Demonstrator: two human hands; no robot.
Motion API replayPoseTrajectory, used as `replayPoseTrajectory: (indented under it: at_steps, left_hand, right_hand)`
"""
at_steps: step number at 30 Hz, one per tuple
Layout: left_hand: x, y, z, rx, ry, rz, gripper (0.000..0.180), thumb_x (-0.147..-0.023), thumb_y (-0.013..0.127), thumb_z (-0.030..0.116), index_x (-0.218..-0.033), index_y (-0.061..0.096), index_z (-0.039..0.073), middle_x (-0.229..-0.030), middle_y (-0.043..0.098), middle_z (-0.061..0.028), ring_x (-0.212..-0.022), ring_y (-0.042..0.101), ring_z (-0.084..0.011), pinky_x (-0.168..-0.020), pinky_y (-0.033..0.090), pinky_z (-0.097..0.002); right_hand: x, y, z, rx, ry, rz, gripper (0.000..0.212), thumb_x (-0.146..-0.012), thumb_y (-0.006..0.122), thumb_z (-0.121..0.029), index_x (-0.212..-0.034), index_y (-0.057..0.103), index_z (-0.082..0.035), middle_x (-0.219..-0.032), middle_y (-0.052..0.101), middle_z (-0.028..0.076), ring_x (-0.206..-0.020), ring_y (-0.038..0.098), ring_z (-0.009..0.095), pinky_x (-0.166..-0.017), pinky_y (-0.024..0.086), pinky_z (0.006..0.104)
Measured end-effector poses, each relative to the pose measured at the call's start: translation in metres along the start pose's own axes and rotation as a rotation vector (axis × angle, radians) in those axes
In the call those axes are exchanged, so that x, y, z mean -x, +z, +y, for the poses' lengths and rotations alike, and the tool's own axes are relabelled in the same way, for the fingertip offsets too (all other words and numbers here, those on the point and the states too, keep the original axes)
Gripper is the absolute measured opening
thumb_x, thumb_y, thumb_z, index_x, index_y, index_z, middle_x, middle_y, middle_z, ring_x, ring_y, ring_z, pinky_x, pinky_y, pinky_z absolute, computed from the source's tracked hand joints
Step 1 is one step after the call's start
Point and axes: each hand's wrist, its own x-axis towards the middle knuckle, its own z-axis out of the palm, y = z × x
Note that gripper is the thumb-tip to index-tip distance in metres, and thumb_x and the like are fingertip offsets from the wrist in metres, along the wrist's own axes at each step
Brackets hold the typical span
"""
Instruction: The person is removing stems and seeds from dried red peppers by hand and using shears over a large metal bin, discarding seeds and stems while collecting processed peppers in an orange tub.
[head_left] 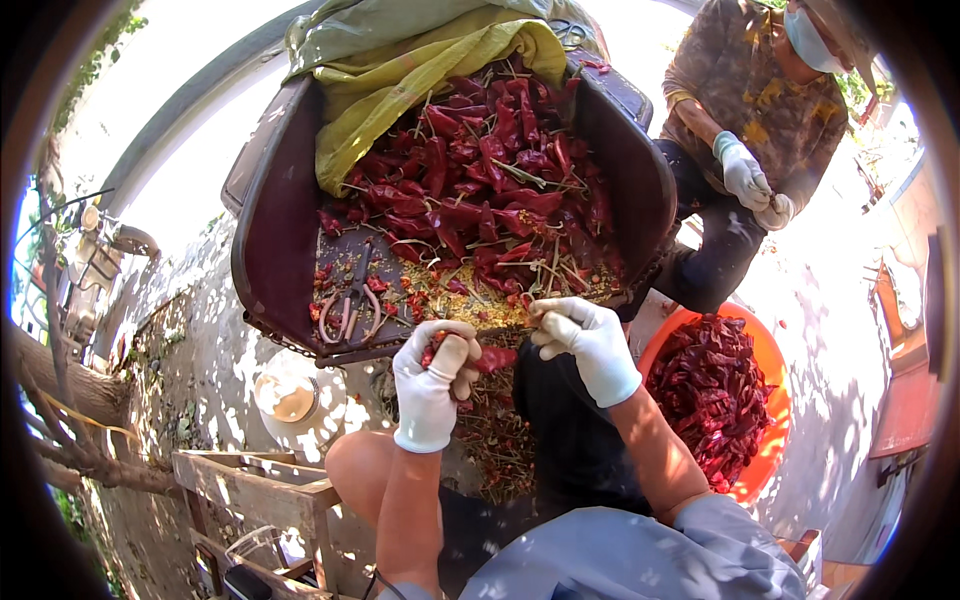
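Observation:
My left hand (432, 385), in a white glove, is closed around dried red chili peppers. One chili (495, 359) sticks out to the right of its fingers, and a crumpled red bit shows above the thumb. My right hand (590, 348), gloved too, has its fingertips pinched at the front edge of the cart bed; what they hold is too small to make out. Behind both hands a dark red cart bed (262, 220) carries a heap of dried chilies (480, 190) with stems. Scissors (350, 305) lie at its front left among yellow seeds.
An orange tub (778, 400) full of red chili pieces stands right of my knee. Across from it a masked person (760, 110) works with gloved hands. A yellow sack (400, 90) drapes over the heap. At left are a wooden stool (255, 490) and a pale round container (286, 395).

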Motion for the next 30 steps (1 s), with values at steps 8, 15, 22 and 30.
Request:
replayPoseTrajectory:
  at_steps: [8,15,22,30]
  left_hand:
    - [-0.013,-0.003,0.005,0.140,0.017,0.018,0.022,-0.099,0.060,0.022,-0.109,0.062,0.003,-0.100,0.069,-0.0090,-0.072,0.067,-0.0118,-0.044,0.041,-0.0173]
    - [-0.015,-0.001,0.000,0.146,-0.021,0.079,0.018,-0.098,0.059,0.014,-0.112,0.061,0.003,-0.086,0.067,-0.0059,-0.069,0.064,-0.0087,-0.040,0.036,-0.0164]
    - [-0.014,-0.002,0.001,0.015,-0.045,0.153,0.016,-0.092,0.070,0.022,-0.096,0.065,0.007,-0.065,0.059,0.0010,-0.046,0.041,-0.0016,-0.040,0.028,-0.0171]
    - [-0.014,-0.002,0.002,0.013,-0.071,0.170,0.019,-0.090,0.071,0.026,-0.086,0.064,0.009,-0.059,0.053,0.0034,-0.047,0.040,-0.0009,-0.040,0.026,-0.0179]
  right_hand:
    - [-0.039,-0.026,0.019,1.070,-0.659,0.328,0.027,-0.085,0.069,-0.014,-0.111,0.068,-0.008,-0.104,0.070,0.012,-0.089,0.069,0.029,-0.077,0.054,0.0351]
    - [-0.089,-0.020,0.034,1.388,-0.560,0.300,0.030,-0.087,0.066,-0.019,-0.117,0.062,-0.016,-0.102,0.066,0.009,-0.082,0.068,0.032,-0.068,0.053,0.0427]
    - [-0.097,-0.026,0.029,1.136,-0.573,0.321,0.012,-0.083,0.070,-0.014,-0.094,0.067,-0.011,-0.087,0.068,0.011,-0.080,0.067,0.032,-0.070,0.052,0.0429]
    - [-0.066,-0.027,-0.012,0.381,-0.174,0.315,0.013,-0.090,0.067,-0.008,-0.100,0.066,0.000,-0.080,0.066,0.002,-0.063,0.058,0.007,-0.056,0.048,0.0230]
